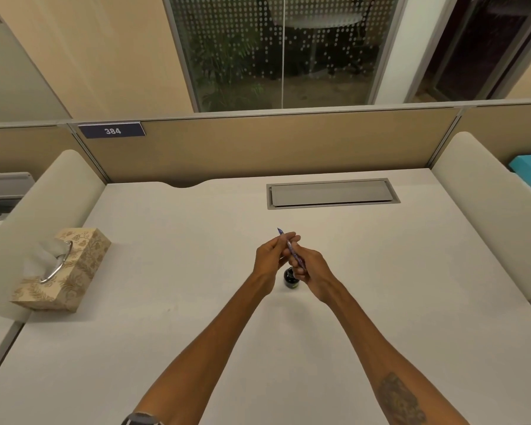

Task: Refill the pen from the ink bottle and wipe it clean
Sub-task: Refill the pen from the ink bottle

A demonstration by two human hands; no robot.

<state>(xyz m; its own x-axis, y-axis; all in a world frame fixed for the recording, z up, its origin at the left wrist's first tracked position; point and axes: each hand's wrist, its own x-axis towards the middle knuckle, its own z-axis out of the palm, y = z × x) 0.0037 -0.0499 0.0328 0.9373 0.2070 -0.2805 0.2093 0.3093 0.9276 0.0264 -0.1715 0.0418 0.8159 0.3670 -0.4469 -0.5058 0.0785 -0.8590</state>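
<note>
White desk (166, 332) | both hands, left hand (272, 257) and right hand (314, 273), grip pen (293, 253) | ink bottle (290, 279) partly hidden, seemingly capped

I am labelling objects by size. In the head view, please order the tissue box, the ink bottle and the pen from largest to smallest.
1. tissue box
2. pen, longer than the bottle but thin, partly hidden by both hands
3. ink bottle, partly hidden

- White desk (172, 302), flush grey cable hatch (333, 194) at far edge
- Patterned tissue box (63, 269) at left edge
- Dark ink bottle (290, 279) standing mid-desk
</note>
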